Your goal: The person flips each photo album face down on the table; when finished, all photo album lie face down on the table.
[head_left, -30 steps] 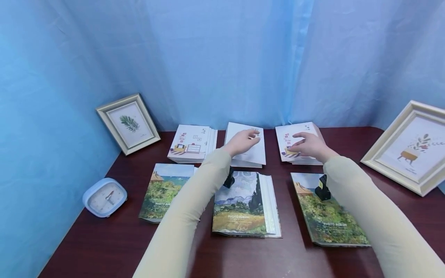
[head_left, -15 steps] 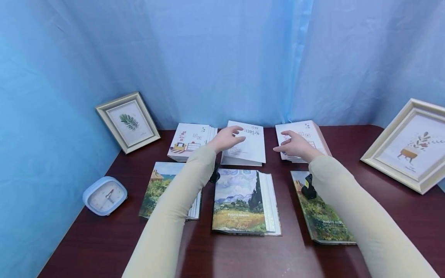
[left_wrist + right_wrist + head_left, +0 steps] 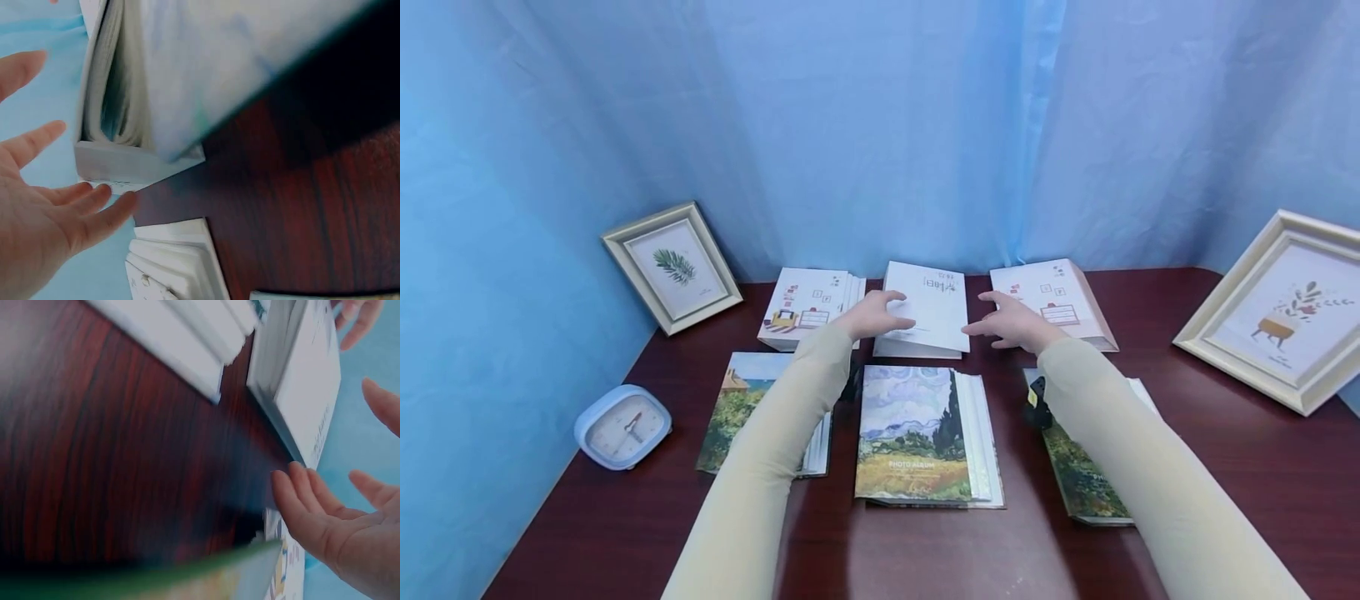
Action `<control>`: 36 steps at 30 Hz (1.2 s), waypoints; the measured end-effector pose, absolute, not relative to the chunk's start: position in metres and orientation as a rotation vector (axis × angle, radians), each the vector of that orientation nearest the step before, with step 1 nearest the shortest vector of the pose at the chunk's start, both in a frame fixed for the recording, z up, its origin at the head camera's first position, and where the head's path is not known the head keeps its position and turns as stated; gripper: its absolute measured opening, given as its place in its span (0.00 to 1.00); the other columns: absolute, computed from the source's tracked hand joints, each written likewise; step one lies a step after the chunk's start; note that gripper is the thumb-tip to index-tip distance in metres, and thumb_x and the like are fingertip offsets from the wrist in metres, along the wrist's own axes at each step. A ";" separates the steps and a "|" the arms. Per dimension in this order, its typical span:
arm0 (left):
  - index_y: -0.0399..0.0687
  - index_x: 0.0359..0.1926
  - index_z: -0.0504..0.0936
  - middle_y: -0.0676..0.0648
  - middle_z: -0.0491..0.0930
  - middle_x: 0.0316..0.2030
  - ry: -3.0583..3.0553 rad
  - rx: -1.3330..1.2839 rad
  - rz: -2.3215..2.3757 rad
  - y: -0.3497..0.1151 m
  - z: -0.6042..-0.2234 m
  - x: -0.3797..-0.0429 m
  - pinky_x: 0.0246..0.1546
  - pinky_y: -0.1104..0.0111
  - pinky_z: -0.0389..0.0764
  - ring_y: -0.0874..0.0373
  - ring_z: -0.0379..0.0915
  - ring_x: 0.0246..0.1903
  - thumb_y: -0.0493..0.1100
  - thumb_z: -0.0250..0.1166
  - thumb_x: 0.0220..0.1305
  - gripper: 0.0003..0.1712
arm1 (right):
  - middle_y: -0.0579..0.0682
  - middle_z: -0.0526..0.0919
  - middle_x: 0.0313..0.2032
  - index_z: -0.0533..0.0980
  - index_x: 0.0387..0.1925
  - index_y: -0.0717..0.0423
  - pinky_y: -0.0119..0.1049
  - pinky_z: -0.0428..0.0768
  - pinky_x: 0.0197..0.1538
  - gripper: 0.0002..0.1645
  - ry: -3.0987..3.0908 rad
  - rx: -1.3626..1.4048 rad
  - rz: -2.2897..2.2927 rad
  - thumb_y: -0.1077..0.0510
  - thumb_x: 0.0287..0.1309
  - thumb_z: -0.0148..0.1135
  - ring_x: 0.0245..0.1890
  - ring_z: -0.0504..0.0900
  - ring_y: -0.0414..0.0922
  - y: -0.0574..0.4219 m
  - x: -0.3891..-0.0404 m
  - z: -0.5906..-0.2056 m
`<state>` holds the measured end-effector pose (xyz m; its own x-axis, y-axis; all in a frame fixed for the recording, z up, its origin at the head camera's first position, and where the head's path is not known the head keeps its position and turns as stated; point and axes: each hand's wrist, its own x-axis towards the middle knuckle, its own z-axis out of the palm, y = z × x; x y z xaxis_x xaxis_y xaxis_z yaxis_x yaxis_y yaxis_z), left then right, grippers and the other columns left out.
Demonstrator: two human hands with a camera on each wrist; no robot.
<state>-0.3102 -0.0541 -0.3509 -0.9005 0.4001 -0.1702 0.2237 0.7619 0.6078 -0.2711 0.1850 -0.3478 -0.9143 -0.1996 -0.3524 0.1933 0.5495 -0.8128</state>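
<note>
A white album [image 3: 931,312] with dark lettering lies in the middle of the back row. My left hand [image 3: 872,317] hovers at its left side with fingers spread, overlapping its edge in the head view. At its right side is my right hand [image 3: 1009,322], fingers extended and apart. In the right wrist view the fingertips [image 3: 297,472] come up close to the album's corner; whether they touch cannot be told. Neither hand holds anything. A white album with a furniture drawing [image 3: 808,304] lies left of the left hand, and a similar one [image 3: 1060,300] lies behind the right hand.
Three painted photo albums form the front row: left [image 3: 737,408], middle [image 3: 917,433] and right [image 3: 1086,475], the outer two partly covered by my sleeves. A blue clock [image 3: 625,427] and a leaf-print frame [image 3: 673,267] stand left, another frame [image 3: 1281,317] right. Blue curtains [image 3: 880,133] hang behind.
Both hands have moved left: the left hand from over the middle white album to its left side, the right from over the right white album to the middle one's right side.
</note>
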 end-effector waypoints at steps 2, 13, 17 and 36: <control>0.44 0.70 0.61 0.41 0.60 0.69 2.663 0.471 0.848 -0.055 -0.354 -0.311 0.68 0.59 0.60 0.48 0.54 0.69 0.51 0.63 0.62 0.39 | 0.68 0.50 0.69 0.39 0.74 0.59 0.53 0.68 0.63 0.52 2.338 0.011 -1.346 0.56 0.60 0.61 0.67 0.60 0.62 0.182 -0.272 -0.349; 0.49 0.73 0.55 0.44 0.58 0.71 2.651 0.430 0.875 -0.064 -0.370 -0.311 0.68 0.59 0.59 0.49 0.54 0.70 0.50 0.66 0.60 0.44 | 0.69 0.61 0.64 0.38 0.74 0.59 0.53 0.69 0.62 0.48 2.242 0.077 -1.392 0.65 0.63 0.55 0.65 0.62 0.63 0.168 -0.272 -0.361; 0.50 0.73 0.54 0.44 0.58 0.71 2.646 0.444 0.884 -0.065 -0.371 -0.309 0.68 0.59 0.60 0.50 0.54 0.70 0.50 0.65 0.61 0.44 | 0.70 0.58 0.64 0.39 0.74 0.58 0.51 0.72 0.60 0.47 2.210 0.099 -1.433 0.67 0.63 0.54 0.64 0.64 0.62 0.164 -0.273 -0.365; 0.50 0.73 0.56 0.44 0.59 0.70 2.637 0.411 0.996 -0.067 -0.375 -0.306 0.67 0.58 0.61 0.49 0.54 0.70 0.50 0.66 0.61 0.43 | 0.66 0.56 0.67 0.46 0.74 0.53 0.42 0.74 0.59 0.42 2.208 0.255 -1.524 0.68 0.63 0.52 0.53 0.70 0.53 0.164 -0.277 -0.377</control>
<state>-0.3058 -0.0675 -0.3746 -0.9166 0.3623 -0.1688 0.1603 0.7202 0.6750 -0.2772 0.1637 -0.3770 -0.8849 -0.0966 -0.4557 0.3919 0.3746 -0.8403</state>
